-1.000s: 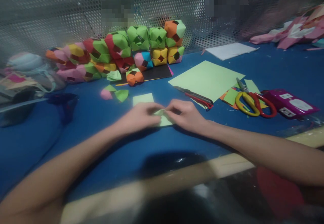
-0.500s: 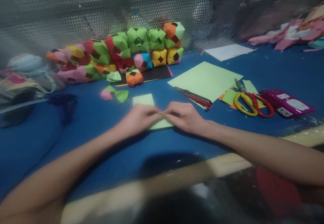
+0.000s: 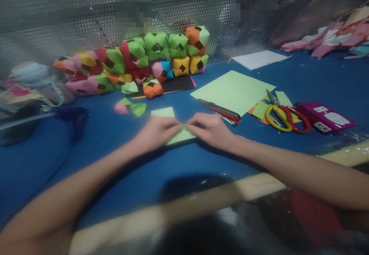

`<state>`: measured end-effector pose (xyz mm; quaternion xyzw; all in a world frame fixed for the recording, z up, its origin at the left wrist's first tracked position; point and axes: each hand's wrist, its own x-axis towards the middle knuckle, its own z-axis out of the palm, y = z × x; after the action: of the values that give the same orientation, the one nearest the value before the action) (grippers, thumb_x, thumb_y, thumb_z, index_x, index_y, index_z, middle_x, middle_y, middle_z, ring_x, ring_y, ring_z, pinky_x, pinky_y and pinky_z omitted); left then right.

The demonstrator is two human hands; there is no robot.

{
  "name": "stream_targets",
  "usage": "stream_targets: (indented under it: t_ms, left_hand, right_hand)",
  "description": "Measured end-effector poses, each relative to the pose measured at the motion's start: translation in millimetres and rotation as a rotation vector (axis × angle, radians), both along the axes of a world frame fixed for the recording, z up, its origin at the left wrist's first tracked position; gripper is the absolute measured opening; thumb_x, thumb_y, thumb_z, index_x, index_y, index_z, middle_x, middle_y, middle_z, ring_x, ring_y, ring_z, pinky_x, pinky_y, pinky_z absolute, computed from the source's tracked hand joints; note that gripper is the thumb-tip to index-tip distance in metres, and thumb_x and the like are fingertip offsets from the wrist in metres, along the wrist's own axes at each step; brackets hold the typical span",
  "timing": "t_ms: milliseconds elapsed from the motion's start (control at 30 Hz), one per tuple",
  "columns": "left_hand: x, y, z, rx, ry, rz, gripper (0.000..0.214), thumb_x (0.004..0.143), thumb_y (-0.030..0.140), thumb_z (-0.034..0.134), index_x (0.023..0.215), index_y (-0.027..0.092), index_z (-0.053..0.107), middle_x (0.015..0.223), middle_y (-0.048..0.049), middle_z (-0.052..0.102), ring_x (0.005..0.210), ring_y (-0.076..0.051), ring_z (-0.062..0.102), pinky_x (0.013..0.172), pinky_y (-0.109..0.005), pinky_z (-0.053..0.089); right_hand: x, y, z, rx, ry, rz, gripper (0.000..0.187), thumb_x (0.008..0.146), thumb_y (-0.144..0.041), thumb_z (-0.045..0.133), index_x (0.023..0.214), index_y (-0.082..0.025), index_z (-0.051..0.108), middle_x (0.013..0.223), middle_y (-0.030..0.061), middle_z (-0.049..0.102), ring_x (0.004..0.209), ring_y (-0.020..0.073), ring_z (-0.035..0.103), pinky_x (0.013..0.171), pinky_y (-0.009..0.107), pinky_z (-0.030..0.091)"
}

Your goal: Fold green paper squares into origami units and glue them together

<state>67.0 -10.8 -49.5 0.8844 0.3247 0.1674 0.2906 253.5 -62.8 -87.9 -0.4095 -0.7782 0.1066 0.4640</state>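
Note:
A small light green paper piece (image 3: 180, 136) lies on the blue table (image 3: 109, 132) in front of me. My left hand (image 3: 157, 133) pinches its left side with the fingers curled. From the right, my right hand (image 3: 211, 130) pinches the same piece, and the fingertips of both hands meet above its middle. Another small green square (image 3: 163, 111) rests just behind my left hand.
A row of coloured folded paper cubes (image 3: 138, 59) stands along the mesh wall (image 3: 72, 13). A large green sheet (image 3: 232, 90), red-and-yellow scissors (image 3: 285, 115), a cutter (image 3: 221, 109) and a magenta packet (image 3: 325, 117) lie to the right. Loose folded bits (image 3: 129, 107) and bags (image 3: 25, 90) sit at left.
Both hands stayed pinched on the green piece; the paper has shifted slightly and now shows a little lower between the hands.

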Motion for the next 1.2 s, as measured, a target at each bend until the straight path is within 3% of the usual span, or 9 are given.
stream_targets:
  t_ms: [133, 400, 633, 800, 967, 1200]
  left_hand:
    - [1.5, -2.8, -1.5, -0.008, 0.019, 0.054, 0.019, 0.079, 0.028, 0.054, 0.071, 0.014, 0.065, 0.063, -0.0006, 0.061, 0.058, -0.011, 0.048, 0.058, -0.024, 0.036]
    - [6.5, -1.6, -7.2, -0.214, -0.083, 0.265, 0.013, 0.070, 0.026, 0.057, 0.065, 0.015, 0.056, 0.062, 0.0011, 0.057, 0.057, -0.011, 0.046, 0.054, -0.023, 0.035]
    - [9.8, -9.3, -8.5, -0.313, -0.066, 0.231, 0.009, 0.070, 0.023, 0.056, 0.066, 0.015, 0.058, 0.057, 0.0049, 0.049, 0.053, -0.008, 0.039, 0.052, -0.021, 0.032]
    - [10.3, -10.4, -9.3, -0.306, -0.076, 0.189, 0.007, 0.069, 0.018, 0.053, 0.067, 0.015, 0.059, 0.059, 0.0048, 0.049, 0.055, -0.008, 0.039, 0.052, -0.021, 0.031]
    - [10.2, -2.2, -18.4, -0.245, -0.274, 0.385, 0.004, 0.065, 0.017, 0.056, 0.068, 0.016, 0.054, 0.062, 0.0047, 0.050, 0.057, -0.008, 0.042, 0.053, -0.021, 0.033]
    - [5.9, 20.3, -31.8, -0.294, -0.492, 0.587, 0.007, 0.063, 0.014, 0.054, 0.068, 0.016, 0.051, 0.062, 0.0043, 0.050, 0.055, -0.009, 0.044, 0.053, -0.022, 0.035]
  right_hand:
    - [-3.0, -0.2, 0.0, -0.012, -0.010, 0.030, 0.015, 0.085, -0.016, 0.055, 0.076, -0.014, 0.066, 0.073, 0.0050, 0.067, 0.065, 0.0127, 0.059, 0.062, 0.026, 0.046]
    - [-4.6, -0.5, 10.6, -0.332, 0.247, -0.135, 0.017, 0.085, -0.026, 0.053, 0.083, -0.015, 0.066, 0.077, 0.0024, 0.067, 0.068, 0.0125, 0.058, 0.061, 0.024, 0.045]
    - [-7.9, 0.3, 3.8, -0.209, 0.133, -0.030, 0.015, 0.083, -0.018, 0.053, 0.072, -0.016, 0.062, 0.072, 0.0016, 0.064, 0.067, 0.0118, 0.056, 0.063, 0.024, 0.044]
    - [-8.6, -1.2, 5.2, -0.182, 0.123, -0.021, 0.014, 0.085, -0.021, 0.051, 0.077, -0.017, 0.061, 0.074, 0.0017, 0.062, 0.069, 0.0127, 0.056, 0.065, 0.026, 0.044]
    - [-7.1, 0.0, 4.4, -0.352, 0.221, -0.070, 0.019, 0.085, -0.031, 0.052, 0.095, -0.016, 0.059, 0.089, 0.0048, 0.063, 0.077, 0.0146, 0.057, 0.069, 0.029, 0.046]
    - [-9.8, 3.8, 3.2, -0.460, 0.150, -0.082, 0.025, 0.084, -0.038, 0.050, 0.094, -0.018, 0.058, 0.090, 0.0050, 0.063, 0.078, 0.0166, 0.058, 0.074, 0.032, 0.046]
